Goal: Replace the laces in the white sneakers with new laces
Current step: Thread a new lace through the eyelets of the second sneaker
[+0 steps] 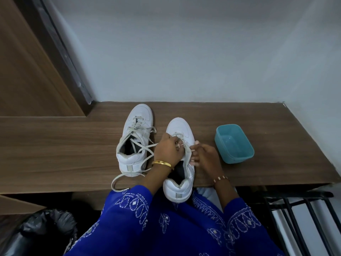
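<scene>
Both hands, left hand [167, 148] and right hand [204, 154], pinch the limp, light grey-white lace [186, 151] of the near right white leather sneaker [181, 163], best gripped near its eyelets.

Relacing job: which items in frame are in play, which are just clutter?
In play: left hand and right hand, both pinching the lace on the right sneaker; left sneaker with its loosened lace.

Clutter: teal tub, black bin bag, black rack.
</scene>
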